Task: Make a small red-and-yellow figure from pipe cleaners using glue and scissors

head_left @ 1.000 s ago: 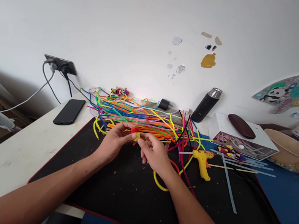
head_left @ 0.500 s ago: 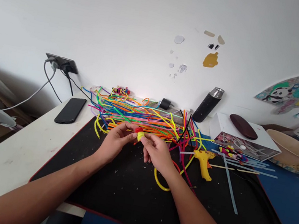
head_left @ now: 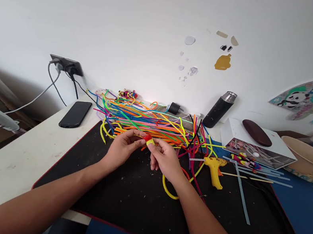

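I have the fingertips of my left hand [head_left: 122,149] and my right hand [head_left: 166,160] both pinched on a small piece [head_left: 150,141], red at its far end and yellow at its near end. The piece sits between my 2 hands, over the near edge of the stems [head_left: 140,121], and my right thumb lies against the yellow part. Compared with 1 s ago, the piece has tilted: the red then stood almost straight above the yellow, and now it leans more aslant, the yellow pointing toward my right thumb. It has also shifted slightly to the right, while both hands have kept their hold. My view has swung a little, so everything appears farther right in it. The things around my grip lie as they did: the black mat [head_left: 134,206] below it, the yellow and orange loop [head_left: 167,193] just beside my right wrist, the glue gun [head_left: 215,172] farther right on the mat, the flask [head_left: 220,110] beyond and to the right, the white box [head_left: 257,137] well to the right, and the phone [head_left: 75,114] well to the left of my left hand.
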The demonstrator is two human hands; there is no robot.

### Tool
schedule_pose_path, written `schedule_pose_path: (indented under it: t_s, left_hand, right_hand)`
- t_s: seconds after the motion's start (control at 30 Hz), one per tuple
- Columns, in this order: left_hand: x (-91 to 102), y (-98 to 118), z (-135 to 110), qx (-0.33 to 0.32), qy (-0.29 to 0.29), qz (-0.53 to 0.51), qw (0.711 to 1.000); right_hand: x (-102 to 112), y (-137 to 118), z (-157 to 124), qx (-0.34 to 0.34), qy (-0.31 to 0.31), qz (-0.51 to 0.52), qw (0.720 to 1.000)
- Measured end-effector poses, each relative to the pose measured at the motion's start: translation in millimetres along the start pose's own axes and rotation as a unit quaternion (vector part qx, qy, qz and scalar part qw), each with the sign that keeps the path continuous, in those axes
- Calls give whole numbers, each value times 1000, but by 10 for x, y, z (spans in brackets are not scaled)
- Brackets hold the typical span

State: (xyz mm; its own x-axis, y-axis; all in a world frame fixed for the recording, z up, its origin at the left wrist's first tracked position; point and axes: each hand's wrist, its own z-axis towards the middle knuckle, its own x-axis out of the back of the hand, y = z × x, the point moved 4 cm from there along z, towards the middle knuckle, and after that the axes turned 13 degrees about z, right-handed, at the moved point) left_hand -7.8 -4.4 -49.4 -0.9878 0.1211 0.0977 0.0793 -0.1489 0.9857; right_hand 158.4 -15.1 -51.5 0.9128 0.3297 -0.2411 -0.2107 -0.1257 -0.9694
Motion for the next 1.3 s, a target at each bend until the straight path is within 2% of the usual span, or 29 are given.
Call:
schedule_pose_path:
  t_s: [0.1, 0.27, 0.6, 0.97, 1.3]
  left_hand:
    - [7, 16, 3, -9, -1, 17, 1000]
    - [36, 14, -11, -49, 21, 115, 992]
    - [88, 163, -36, -140, 52, 269, 951]
    - [80, 154, -46, -118, 38, 252, 960]
    - [101, 166, -38, -146, 35, 291, 945]
  right_hand:
    - [5, -15, -9, -6, 8, 18, 1000]
    - [-2, -24, -4, -8, 5, 46, 999]
    - [-16, -46, -16, -15, 13, 36, 999]
    - [-8, 33, 1, -33, 11, 30, 999]
    - [4, -5, 1, -24, 13, 7, 1000]
